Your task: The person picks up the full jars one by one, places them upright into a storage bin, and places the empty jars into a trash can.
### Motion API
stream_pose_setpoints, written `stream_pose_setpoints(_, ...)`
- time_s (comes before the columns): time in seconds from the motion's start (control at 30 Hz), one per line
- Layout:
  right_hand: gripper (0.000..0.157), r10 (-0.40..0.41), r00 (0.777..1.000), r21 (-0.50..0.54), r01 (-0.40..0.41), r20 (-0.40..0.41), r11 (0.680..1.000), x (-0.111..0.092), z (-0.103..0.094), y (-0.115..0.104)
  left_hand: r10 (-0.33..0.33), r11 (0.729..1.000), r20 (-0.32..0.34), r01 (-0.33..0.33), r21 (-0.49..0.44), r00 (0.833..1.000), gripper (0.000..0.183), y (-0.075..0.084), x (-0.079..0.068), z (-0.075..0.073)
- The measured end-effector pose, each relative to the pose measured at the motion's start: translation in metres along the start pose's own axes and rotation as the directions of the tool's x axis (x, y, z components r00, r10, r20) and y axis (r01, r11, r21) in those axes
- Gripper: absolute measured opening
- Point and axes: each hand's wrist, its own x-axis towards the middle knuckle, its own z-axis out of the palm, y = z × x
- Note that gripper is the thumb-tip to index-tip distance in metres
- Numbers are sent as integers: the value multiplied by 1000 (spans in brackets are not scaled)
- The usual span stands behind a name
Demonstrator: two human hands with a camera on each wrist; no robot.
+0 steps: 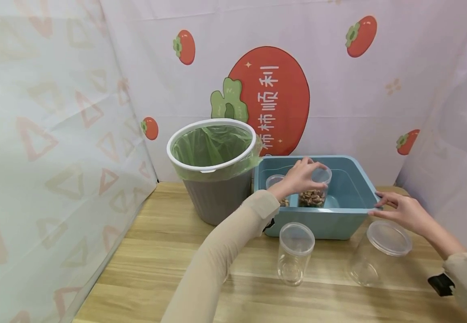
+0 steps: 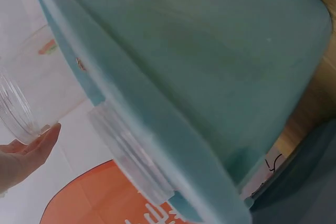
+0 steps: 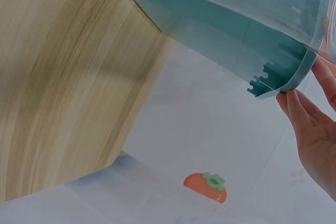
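The left hand point(image 1: 301, 176) has its thumb and fingers bent round the upper part of a clear jar point(image 1: 312, 198), which has brown nut-like pieces at its bottom and stands inside a blue plastic tub point(image 1: 314, 223). The right hand point(image 1: 405, 213) pinches the right rim of this tub – thumb on one side, fingers on the other. Just left of the held jar is a second jar point(image 1: 275, 181), also with brown pieces. On the near side, two transparent lidded canisters point(image 1: 296, 253) stand on the wooden counter point(image 1: 169, 269). Left of the tub is a grey waste bin point(image 1: 217, 197) with green liner.
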Motion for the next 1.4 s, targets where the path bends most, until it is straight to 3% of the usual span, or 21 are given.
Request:
stream_pose_setpoints(0.33,17,11,1000,1,-11,-13,1000,-5,-1,0,-15,998,85,10,56,996,48,-5,0,22)
stream_pose_setpoints(0.83,17,6,1000,5,-6,-5,1000,-2,1,0,-30,999,174,24,33,984,46,-14,-1,33)
stream_pose_setpoints(1.1,17,3,1000,10,-3,8,1000,0,0,-2,-16,995,193,-4,100,981,46,-13,-3,28)
stream_pose_setpoints(1.4,14,11,995,-67,-5,97,998,4,-9,-5,9,989,191,-37,144,981,34,-10,-16,15)
